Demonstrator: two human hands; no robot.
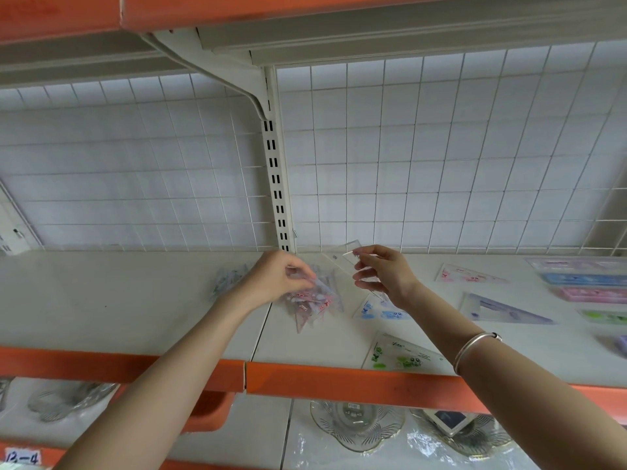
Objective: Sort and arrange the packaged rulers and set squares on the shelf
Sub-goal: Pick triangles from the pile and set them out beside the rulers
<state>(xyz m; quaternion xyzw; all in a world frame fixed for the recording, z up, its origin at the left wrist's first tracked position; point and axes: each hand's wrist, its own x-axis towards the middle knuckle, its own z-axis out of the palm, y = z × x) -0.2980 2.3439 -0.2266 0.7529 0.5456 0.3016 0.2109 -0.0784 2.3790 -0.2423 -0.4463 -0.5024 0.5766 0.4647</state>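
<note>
My left hand (276,278) pinches the top of a bundle of clear-wrapped set squares with red and pink print (312,305), its lower end touching the white shelf (135,300). My right hand (383,274) pinches a clear set square (342,257) held up just above the shelf. On the shelf lie a blue-printed set square (380,312), a green-printed one (403,356) near the front edge, a pink one (470,274) and a purple one (502,310). Packaged rulers in purple, blue, pink and green (590,283) lie in a column at far right.
A white wire grid (441,164) backs the shelf, with a slotted upright (276,171) in the middle. An orange lip (339,381) runs along the front edge. Glass dishes (356,425) sit on the shelf below. More wrapped items (227,278) lie behind my left hand.
</note>
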